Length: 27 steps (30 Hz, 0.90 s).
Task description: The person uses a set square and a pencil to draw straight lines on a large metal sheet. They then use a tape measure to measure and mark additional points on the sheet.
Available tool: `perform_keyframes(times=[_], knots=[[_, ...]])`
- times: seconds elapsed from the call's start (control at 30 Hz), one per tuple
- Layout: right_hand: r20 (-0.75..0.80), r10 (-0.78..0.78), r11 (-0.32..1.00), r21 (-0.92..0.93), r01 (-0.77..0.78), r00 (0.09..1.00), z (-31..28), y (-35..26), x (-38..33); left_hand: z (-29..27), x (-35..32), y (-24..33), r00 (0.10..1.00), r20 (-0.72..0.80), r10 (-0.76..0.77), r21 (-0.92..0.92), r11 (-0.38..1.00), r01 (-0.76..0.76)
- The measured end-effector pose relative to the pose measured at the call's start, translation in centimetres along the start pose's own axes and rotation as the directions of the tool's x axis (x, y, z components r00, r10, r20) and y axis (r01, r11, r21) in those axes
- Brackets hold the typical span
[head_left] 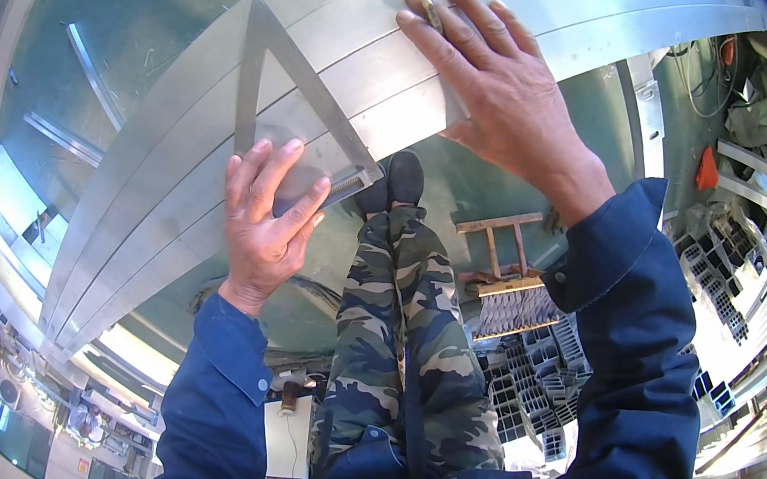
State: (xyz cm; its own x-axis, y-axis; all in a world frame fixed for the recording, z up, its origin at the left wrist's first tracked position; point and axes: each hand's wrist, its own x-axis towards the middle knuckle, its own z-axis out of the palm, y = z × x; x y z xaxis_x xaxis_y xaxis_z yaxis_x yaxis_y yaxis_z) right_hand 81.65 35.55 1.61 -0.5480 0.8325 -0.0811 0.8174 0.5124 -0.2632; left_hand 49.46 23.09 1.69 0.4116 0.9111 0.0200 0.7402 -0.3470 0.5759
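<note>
Forward, a triangle (308, 86) extends from the gripping left hand (264, 214); the right hand (503, 82) holds a tool (429, 8).

Metal strips (375, 47) lie open between obstructing set square (316, 86) and right hand (503, 72).

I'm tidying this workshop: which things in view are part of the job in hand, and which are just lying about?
In use:
metal triangle, at the left hand
long metal bars, under the right hand
slim pointed tool, between that hand's fingers

Apparently lying about:
thin metal strips, left
brown frame, right of the legs
hollow profiles, stacked
red-orange object, far right
</note>
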Motion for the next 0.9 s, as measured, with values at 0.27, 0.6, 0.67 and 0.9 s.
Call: perform_keyframes(times=[0.27,0.6,0.67,0.9], knots=[[-0.045,-0.021,0.995,0.099,0.025,0.999,-1.2,-0.5,0.3,0.1,-0.1,-0.3,1.0,-0.007,-0.005,0.012,1.0,0.006],[-0.13,0.477,0.34,0.939,-0.046,0.869,1.7,-8.7,0.6,0.2,0.1,-0.4,0.999,0.001,-0.036,-0.002,0.999,0.036],[-0.212,0.449,0.468,0.884,-0.026,0.868,2.6,-9.0,1.2,0.1,0.2,-0.3,0.999,0.008,-0.047,0.003,0.999,0.047],[-0.276,0.345,0.637,0.771,-0.008,0.897,2.6,-9.5,1.2,-0.1,0.3,-0.2,0.997,0.037,-0.063,0.015,0.998,0.063]])
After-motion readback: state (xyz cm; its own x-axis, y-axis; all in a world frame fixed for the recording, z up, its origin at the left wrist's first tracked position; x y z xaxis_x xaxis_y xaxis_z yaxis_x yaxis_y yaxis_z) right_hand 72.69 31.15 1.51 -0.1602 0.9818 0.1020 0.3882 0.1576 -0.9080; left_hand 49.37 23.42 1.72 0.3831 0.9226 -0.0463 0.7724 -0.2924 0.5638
